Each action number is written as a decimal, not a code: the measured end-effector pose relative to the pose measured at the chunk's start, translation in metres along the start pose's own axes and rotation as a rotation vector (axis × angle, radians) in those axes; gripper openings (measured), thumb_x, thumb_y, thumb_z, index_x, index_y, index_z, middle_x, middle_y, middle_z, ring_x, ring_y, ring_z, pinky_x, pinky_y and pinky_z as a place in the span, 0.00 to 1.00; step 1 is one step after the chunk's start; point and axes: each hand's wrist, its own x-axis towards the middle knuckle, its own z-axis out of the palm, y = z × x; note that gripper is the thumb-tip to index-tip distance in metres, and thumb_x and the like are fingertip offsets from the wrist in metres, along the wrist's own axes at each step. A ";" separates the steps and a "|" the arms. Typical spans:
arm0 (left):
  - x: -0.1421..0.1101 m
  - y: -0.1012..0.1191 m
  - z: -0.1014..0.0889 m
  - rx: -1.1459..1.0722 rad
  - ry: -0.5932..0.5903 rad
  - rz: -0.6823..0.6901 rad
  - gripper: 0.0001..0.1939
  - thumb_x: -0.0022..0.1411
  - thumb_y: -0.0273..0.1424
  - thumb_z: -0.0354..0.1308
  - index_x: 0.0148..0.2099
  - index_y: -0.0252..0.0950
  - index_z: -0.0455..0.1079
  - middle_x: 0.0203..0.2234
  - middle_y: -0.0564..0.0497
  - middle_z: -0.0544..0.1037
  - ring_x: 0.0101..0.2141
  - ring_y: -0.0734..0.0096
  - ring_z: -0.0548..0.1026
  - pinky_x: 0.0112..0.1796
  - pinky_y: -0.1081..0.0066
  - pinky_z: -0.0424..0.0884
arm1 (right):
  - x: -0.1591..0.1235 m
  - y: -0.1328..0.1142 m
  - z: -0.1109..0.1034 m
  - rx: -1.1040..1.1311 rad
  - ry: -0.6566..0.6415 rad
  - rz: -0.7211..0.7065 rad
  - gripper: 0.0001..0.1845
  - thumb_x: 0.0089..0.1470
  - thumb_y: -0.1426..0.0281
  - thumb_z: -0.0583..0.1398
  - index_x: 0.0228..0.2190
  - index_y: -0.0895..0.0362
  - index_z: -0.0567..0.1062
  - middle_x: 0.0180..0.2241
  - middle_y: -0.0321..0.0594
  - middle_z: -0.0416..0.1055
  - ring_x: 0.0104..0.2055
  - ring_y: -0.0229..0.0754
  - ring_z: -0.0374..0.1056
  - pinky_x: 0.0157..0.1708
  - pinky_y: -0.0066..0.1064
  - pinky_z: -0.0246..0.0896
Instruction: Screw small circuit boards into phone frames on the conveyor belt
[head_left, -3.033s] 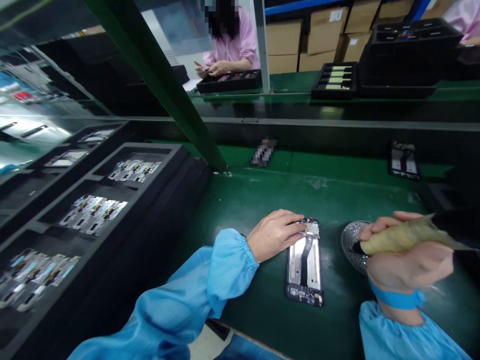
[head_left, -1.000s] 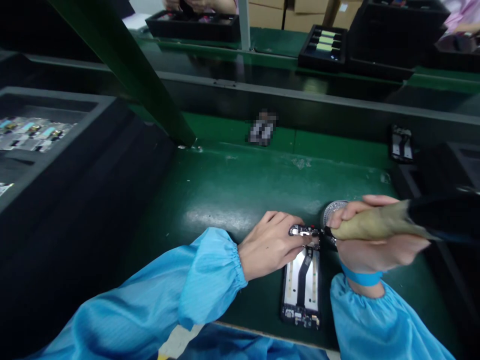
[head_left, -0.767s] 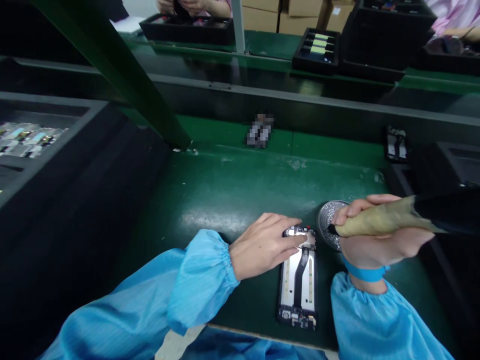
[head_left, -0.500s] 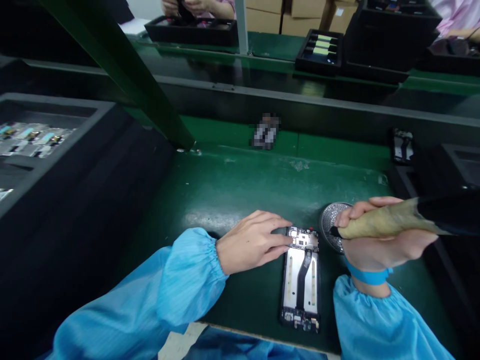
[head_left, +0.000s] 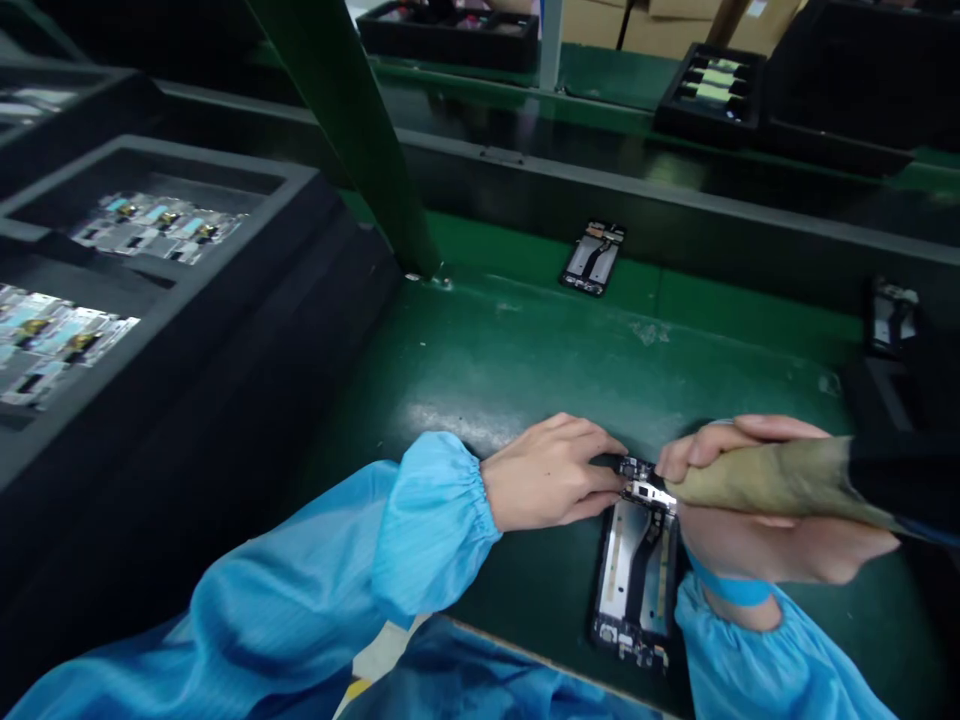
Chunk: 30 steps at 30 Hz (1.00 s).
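Observation:
An opened phone frame [head_left: 636, 570] lies lengthwise on the green mat in front of me. My left hand [head_left: 551, 472] rests flat beside its top end, fingertips pressing on the circuit board there. My right hand [head_left: 765, 520] grips an electric screwdriver [head_left: 757, 482] with a tan wrapped handle, its tip down on the top of the phone frame. Both arms wear blue sleeves; a blue band circles my right wrist. The round screw dish is hidden behind my right hand.
Black foam trays [head_left: 142, 225] holding several small parts stand at the left. A green post [head_left: 352, 120] rises from the bench. Two more phone frames lie further back, one [head_left: 594, 257] centre and one [head_left: 892, 318] right. Black trays [head_left: 709, 85] sit across the conveyor.
The screwdriver tip moved from the round dish onto the top of the phone frame. My left fingers slid back onto the board. The view shifted left, showing more of the trays.

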 end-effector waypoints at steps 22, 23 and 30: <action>-0.002 -0.002 -0.002 -0.003 -0.015 0.008 0.13 0.77 0.35 0.53 0.51 0.41 0.79 0.56 0.46 0.77 0.55 0.59 0.73 0.53 0.59 0.68 | 0.022 -0.004 -0.051 -0.252 0.372 -0.243 0.31 0.59 0.41 0.49 0.34 0.54 0.75 0.21 0.37 0.63 0.19 0.43 0.62 0.16 0.36 0.61; -0.002 -0.002 -0.002 -0.001 -0.015 0.007 0.13 0.77 0.35 0.53 0.52 0.41 0.79 0.56 0.46 0.77 0.55 0.59 0.73 0.53 0.59 0.68 | 0.024 -0.002 -0.052 -0.245 0.382 -0.229 0.31 0.59 0.40 0.49 0.33 0.54 0.74 0.20 0.37 0.62 0.18 0.43 0.61 0.15 0.35 0.60; -0.003 -0.003 -0.002 -0.010 0.000 0.008 0.12 0.77 0.35 0.54 0.52 0.40 0.78 0.56 0.46 0.76 0.55 0.60 0.73 0.53 0.60 0.68 | 0.030 0.014 -0.048 -0.222 0.380 -0.206 0.35 0.52 0.35 0.53 0.32 0.56 0.72 0.18 0.35 0.64 0.14 0.43 0.59 0.12 0.35 0.58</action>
